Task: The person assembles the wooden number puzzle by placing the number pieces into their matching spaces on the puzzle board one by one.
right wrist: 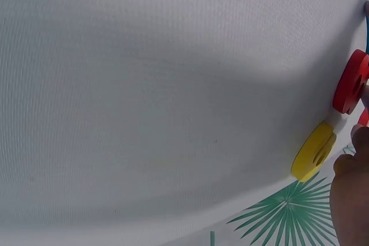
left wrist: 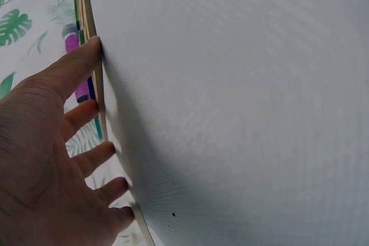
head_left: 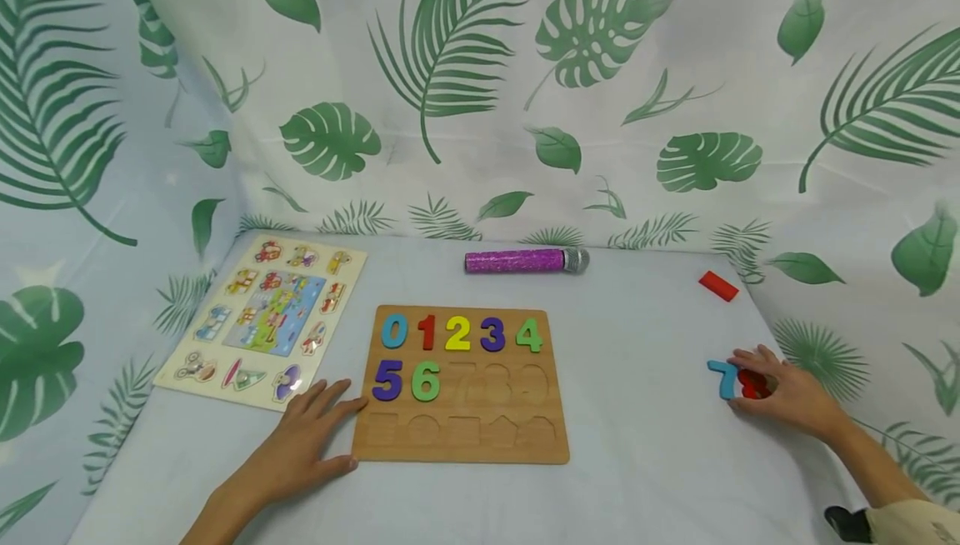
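Note:
A wooden number board (head_left: pixel 465 428) lies mid-table with coloured numbers 0 to 6 seated in it. Its other recesses show bare wood. My left hand (head_left: pixel 303 445) rests at the board's left side, fingers spread and the fingertips along its edge. Far to the right, my right hand (head_left: pixel 787 391) pinches a blue number 7 (head_left: pixel 723 378) between thumb and fingers. Under that hand lies a red number piece (head_left: pixel 752 384), partly covered. In the right wrist view the red number (right wrist: pixel 350 82) stands beside a yellow number (right wrist: pixel 314 151); only a sliver of blue shows.
A picture puzzle board (head_left: pixel 277 320) with vehicle pieces lies at the left, close behind the left hand. A purple glittery microphone (head_left: pixel 517 261) lies behind the number board. A red block (head_left: pixel 718 286) sits at the back right. Leaf-printed cloth (head_left: pixel 480 112) walls the table.

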A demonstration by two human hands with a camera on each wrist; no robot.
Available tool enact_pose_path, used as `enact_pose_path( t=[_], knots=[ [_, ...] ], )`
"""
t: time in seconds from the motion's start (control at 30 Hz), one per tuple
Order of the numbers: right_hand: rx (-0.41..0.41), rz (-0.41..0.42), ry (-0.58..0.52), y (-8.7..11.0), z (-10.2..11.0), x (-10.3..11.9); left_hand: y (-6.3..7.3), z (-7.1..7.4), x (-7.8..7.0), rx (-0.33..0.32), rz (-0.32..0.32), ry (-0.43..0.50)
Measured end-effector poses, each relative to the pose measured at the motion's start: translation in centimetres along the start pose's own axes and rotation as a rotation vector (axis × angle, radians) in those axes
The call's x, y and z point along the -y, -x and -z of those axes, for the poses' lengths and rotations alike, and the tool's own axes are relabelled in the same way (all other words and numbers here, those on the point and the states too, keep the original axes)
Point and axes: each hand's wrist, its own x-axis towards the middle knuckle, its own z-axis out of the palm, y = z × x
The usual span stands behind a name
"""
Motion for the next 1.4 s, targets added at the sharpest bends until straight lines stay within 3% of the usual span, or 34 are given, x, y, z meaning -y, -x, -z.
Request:
enact_pose_path(
  t=[0.27, 0.53, 0.83, 1.1, 1.27, 1.4],
  knots=[
    [-0.030, -0.016, 0.009, -1.1, -0.2, 1.0, 0.3, -0.1, 0.2, -0.008, 0.013, -0.002],
    [-0.085, -0.007, -0.089, -3.3, -1.4, 5.7, 0.3, -0.1, 0.4, -0.010, 0.001, 0.002],
    [-0.124, 0.142, -0.180, -7.2, -5.3, 12.8, 0.2, -0.2, 0.5, 0.004, 0.006, 0.004],
    [-0.162, 0.337, -0.216, -10.3, -8.4, 19.6, 0.2, -0.2, 0.4, 0.012, 0.014, 0.006],
    [-0.142, 0.434, -0.255, -11.2, -10.2, 23.3, 0.1, -0.1, 0.3, 0.021, 0.021, 0.013],
    [-0.117, 0.463, -0.275, -11.2, -11.6, 25.7, 0.1, 0.1, 0.2, 0.025, 0.027, 0.018]
  ],
)
